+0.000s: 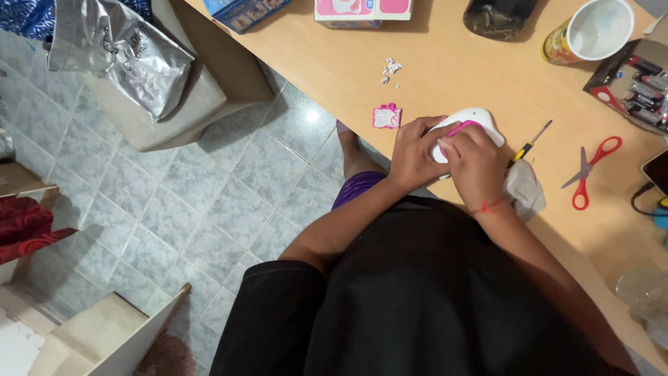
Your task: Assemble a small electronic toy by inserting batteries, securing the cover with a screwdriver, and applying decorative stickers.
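Lying far left of the white gadget, off the desk: a crumpled silver bag (pixel 118 56) over a tan box (pixel 202 90) on the tiled floor (pixel 209 202). Sitting nearer, just left of the gadget on the wooden desk (pixel 459 63): a small pink tag (pixel 387 116), with bits of torn paper (pixel 390 69) above it. Gripping the white gadget (pixel 473 120) with its pink trim, close to the desk's near edge: both hands, pressed together. Left hand (pixel 414 154) wrapped round the gadget's left side, fingers closed on it. Right hand (pixel 475 163) laid over the middle, fingertips curled onto the pink part, a red thread round the wrist. Tucked just right of the gadget: a crumpled white cloth (pixel 525 186), touching the right hand's wrist. Slanted beside that, a small screwdriver (pixel 530 144) with a yellow-and-black handle. Further right of the gadget: red-handled scissors (pixel 590 169), lying flat, blades closed. Up and right of the gadget, near the desk's far side: a white cup (pixel 597 29). Farthest right: an open box of batteries (pixel 637 83).
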